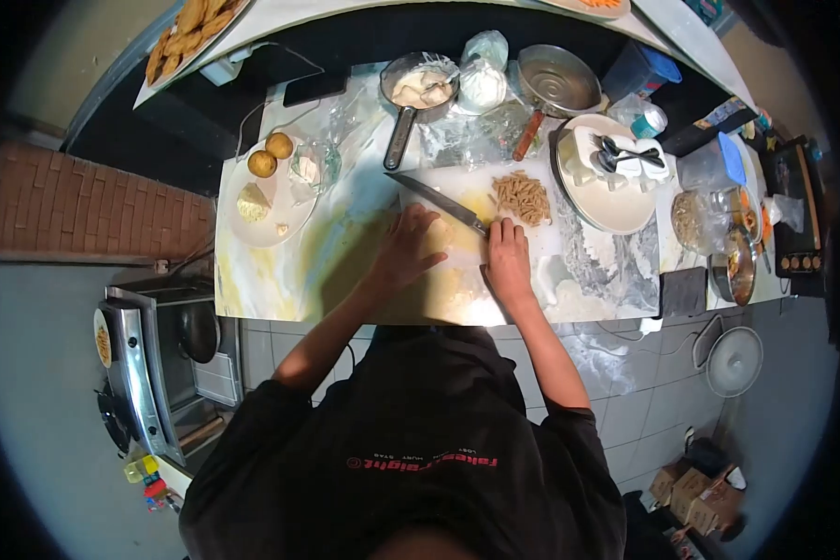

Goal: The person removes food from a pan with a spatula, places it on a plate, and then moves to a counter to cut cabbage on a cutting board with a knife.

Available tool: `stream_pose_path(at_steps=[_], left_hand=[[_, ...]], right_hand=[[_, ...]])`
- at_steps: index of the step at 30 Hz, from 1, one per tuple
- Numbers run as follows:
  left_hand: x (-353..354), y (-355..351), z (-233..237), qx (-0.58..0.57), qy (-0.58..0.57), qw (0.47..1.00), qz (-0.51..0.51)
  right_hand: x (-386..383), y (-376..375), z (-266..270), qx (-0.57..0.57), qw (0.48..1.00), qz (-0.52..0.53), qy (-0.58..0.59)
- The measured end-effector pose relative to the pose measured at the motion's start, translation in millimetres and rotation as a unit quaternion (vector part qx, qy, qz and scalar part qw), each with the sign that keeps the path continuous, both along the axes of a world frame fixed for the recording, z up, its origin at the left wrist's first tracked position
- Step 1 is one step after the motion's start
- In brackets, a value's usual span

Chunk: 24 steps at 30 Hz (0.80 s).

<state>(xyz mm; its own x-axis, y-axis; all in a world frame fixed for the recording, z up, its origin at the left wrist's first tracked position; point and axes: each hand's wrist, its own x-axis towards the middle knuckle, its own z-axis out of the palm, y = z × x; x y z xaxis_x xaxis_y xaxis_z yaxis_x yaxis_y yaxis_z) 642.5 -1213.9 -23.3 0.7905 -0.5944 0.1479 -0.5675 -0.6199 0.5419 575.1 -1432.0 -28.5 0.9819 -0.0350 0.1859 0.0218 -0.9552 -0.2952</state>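
Observation:
A kitchen knife (439,200) lies slantwise over the white cutting board (457,179), its blade pointing to the far left. My right hand (508,259) is closed at the knife's handle end, which the fingers mostly cover. With fingers spread, my left hand (407,247) rests on the board's left part, close to the blade but apart from it. Beyond my right hand sits a pile of chopped brown strips (523,198) on the board. Yellowish stains mark the board between my hands.
Left, a plate (243,233) bears two brown round items and a pale wedge. A saucepan (420,89) of white food, a plastic bag (483,84) and an empty pan (558,79) stand behind. Right, a large plate (616,219) holds a white tray with spoons.

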Motion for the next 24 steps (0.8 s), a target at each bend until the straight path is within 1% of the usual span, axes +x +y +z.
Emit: stream_pose_path(at_steps=[2, 4, 5, 6, 7, 8, 11, 12, 14, 15, 17, 18, 20, 21, 23, 24], left_hand=[[-2.7, -0.5, 0.8, -0.047, 0.048, 0.998, 0.006], [-1.8, 0.3, 2.8, -0.049, 0.065, 0.997, 0.005], [1.3, 0.6, 3.8, -0.052, 0.078, 0.996, 0.005], [4.7, 0.5, 4.0, -0.053, 0.076, 0.996, 0.003], [8.6, 0.3, 3.4, -0.064, 0.056, 0.996, 0.007], [11.4, 1.6, 2.8, -0.075, 0.040, 0.996, 0.012], [25.1, 5.4, -8.5, -0.087, 0.028, 0.995, 0.028], [31.4, 4.4, -4.5, -0.093, 0.024, 0.995, 0.030], [30.1, 7.1, 0.9, -0.118, -0.011, 0.992, 0.032], [26.3, 9.7, -4.5, -0.119, 0.000, 0.992, 0.041], [32.9, 10.5, -14.2, -0.162, 0.002, 0.986, 0.035], [34.7, 10.8, -16.4, -0.166, -0.006, 0.985, 0.044], [34.7, 7.9, -17.3, -0.144, -0.039, 0.987, 0.060], [27.4, 4.6, -9.9, -0.148, -0.046, 0.985, 0.073], [12.1, -7.3, 6.8, -0.022, -0.036, 0.974, 0.224], [9.9, -14.1, 0.0, -0.024, -0.043, 0.972, 0.231]], right_hand=[[-15.5, 1.9, 9.2, 0.006, 1.000, -0.008, 0.009], [-32.3, -2.5, 15.7, 0.096, 0.990, -0.048, 0.089], [-41.7, -1.4, 15.5, 0.158, 0.982, -0.068, 0.078], [-48.7, -1.7, 18.5, 0.158, 0.982, -0.070, 0.076], [-54.9, -1.8, 23.6, 0.254, 0.958, -0.080, 0.106], [-62.3, 1.5, 27.1, 0.348, 0.923, -0.090, 0.137], [-75.7, 13.2, 28.1, 0.370, 0.908, -0.113, 0.160], [-76.0, 18.1, 26.1, 0.377, 0.905, -0.121, 0.156], [-75.9, 21.2, 21.3, 0.358, 0.907, -0.120, 0.187], [-79.1, 23.1, 24.3, 0.355, 0.906, -0.117, 0.200], [-73.5, 22.0, 34.8, 0.468, 0.842, -0.128, 0.235], [-71.4, 21.3, 32.5, 0.463, 0.847, -0.118, 0.233], [-70.8, 16.1, 20.1, 0.404, 0.894, -0.085, 0.176], [-66.4, 14.6, 21.0, 0.396, 0.898, -0.086, 0.173], [-55.6, 9.9, 24.2, 0.375, 0.906, -0.084, 0.179], [-50.0, 7.1, 24.8, 0.363, 0.912, -0.081, 0.176]])
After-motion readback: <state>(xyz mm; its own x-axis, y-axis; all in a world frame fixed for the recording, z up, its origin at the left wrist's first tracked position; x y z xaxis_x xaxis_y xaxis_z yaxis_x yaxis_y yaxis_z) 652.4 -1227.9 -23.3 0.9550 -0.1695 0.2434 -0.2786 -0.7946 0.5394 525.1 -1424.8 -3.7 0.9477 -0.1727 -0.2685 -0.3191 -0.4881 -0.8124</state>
